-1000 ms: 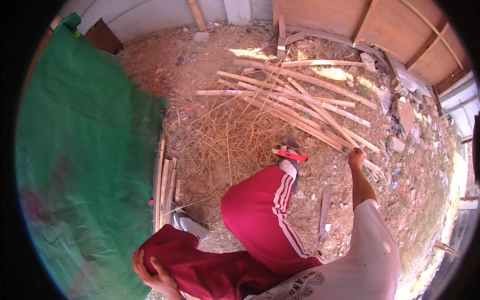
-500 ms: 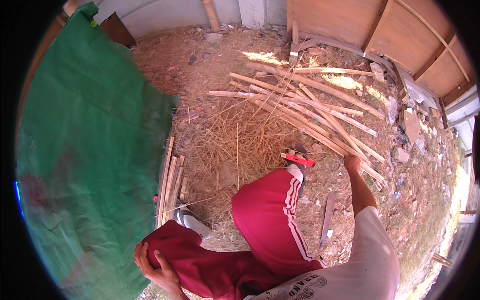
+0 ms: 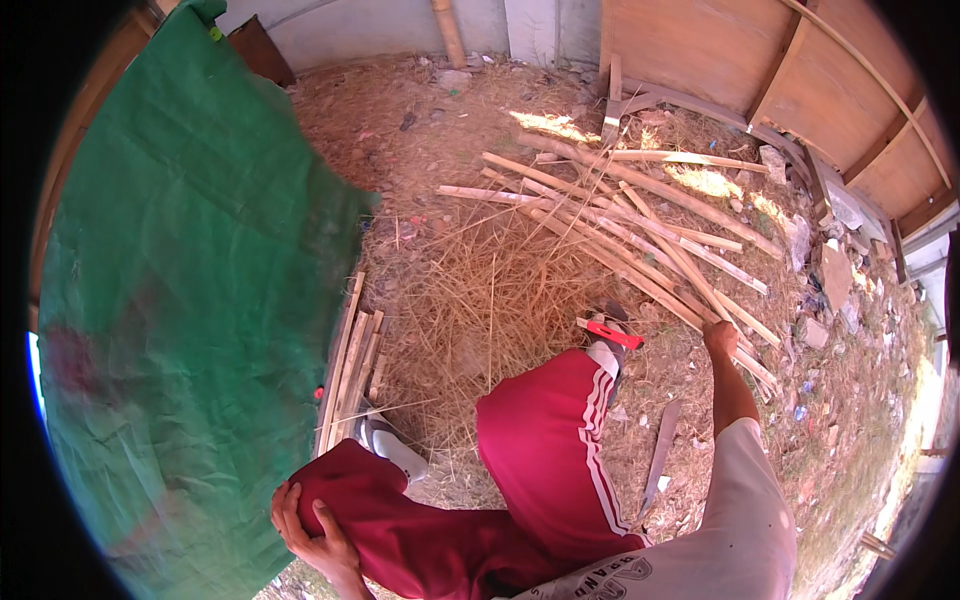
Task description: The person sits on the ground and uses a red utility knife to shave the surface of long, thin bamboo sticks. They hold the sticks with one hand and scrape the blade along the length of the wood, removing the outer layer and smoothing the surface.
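Note:
My right hand point(image 3: 719, 339) reaches out to the near end of a pile of split bamboo strips point(image 3: 655, 290). Its fingers are closed round a strip there, though the exact strip is partly hidden by the hand. My left hand point(image 3: 315, 530) rests on my left knee in dark red trousers point(image 3: 540, 425), fingers spread over the cloth. By my right foot lies a red tool-like piece point(image 3: 612, 335) with a pale end; its kind is unclear. A long, flat, greyish-brown piece point(image 3: 660, 455) lies on the ground between my right leg and right arm.
A large green sheet point(image 3: 200, 320) hangs along the left. Cut bamboo pieces point(image 3: 350, 370) lie beside its lower edge, near my left foot. Dry straw point(image 3: 485, 300) covers the middle ground. Wooden panels point(image 3: 840, 90) stand at the far right, with stones and rubble point(image 3: 835, 275) below.
The whole scene has shifted slightly right and down as my head turned a little. My right hand stays at the bamboo and my left on the knee.

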Tool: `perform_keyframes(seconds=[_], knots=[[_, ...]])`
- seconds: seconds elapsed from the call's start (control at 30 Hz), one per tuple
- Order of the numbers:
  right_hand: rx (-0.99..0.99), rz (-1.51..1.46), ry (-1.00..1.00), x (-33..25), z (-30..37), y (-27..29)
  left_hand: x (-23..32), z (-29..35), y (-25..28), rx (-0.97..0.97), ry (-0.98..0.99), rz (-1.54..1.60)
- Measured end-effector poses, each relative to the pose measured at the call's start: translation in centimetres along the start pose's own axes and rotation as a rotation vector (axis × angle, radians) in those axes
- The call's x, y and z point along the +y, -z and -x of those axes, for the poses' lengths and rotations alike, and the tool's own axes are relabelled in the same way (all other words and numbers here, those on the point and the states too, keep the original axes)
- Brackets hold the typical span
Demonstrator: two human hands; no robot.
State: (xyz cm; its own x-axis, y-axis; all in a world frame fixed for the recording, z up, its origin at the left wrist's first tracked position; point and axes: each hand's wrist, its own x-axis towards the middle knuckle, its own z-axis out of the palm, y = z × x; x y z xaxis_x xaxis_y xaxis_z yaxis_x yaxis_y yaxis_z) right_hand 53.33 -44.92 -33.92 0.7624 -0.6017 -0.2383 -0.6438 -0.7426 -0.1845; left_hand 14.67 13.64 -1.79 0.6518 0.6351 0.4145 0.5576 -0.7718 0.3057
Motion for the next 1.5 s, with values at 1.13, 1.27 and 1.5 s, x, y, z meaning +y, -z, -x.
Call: perform_keyframes(seconds=[1.13,1.27,1.5], knots=[[-0.164,0.224,0.425,-11.0,-15.2,-3.9,-4.4,0.3,0.7,-0.021,0.173,-0.051],[-0.077,0.322,0.392,-12.3,-13.7,-4.1,-3.8,0.2,0.9,-0.018,0.157,-0.082],[-0.041,0.439,0.468,-12.4,-11.2,-2.7,-3.7,-0.1,0.9,-0.015,0.139,-0.075]])
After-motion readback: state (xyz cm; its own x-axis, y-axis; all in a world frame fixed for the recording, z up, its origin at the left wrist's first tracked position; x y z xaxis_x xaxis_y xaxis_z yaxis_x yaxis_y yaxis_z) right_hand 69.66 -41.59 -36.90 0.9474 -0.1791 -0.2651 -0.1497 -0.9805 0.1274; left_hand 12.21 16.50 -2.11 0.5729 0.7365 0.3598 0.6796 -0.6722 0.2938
